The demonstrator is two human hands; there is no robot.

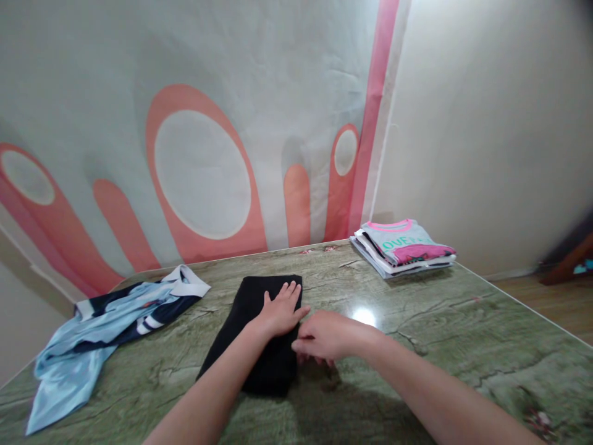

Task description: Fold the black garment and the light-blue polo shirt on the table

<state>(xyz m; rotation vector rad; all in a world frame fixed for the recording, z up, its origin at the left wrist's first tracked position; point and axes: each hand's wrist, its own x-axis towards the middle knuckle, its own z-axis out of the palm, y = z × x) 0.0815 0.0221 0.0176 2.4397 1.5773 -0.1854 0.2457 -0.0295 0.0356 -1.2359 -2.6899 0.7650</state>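
A folded black garment [241, 334] lies on the tabletop in front of me, forming a long flat bundle. My left hand [280, 312] rests flat on its upper right part, fingers spread and pressing on the cloth. At the garment's right edge is my right hand [322, 337], its fingers curled and the thumb and index finger closed at the cloth's side. Its lower fingers are partly hidden underneath the hand. Which kind of garment the black cloth is cannot be told.
A crumpled light blue and navy shirt [139, 309] with a white collar lies at the left. Several folded clothes are stacked at the back right, a grey and pink T-shirt [405, 241] on top. The marbled green table [417, 334] meets a wall with a printed cloth [278, 123].
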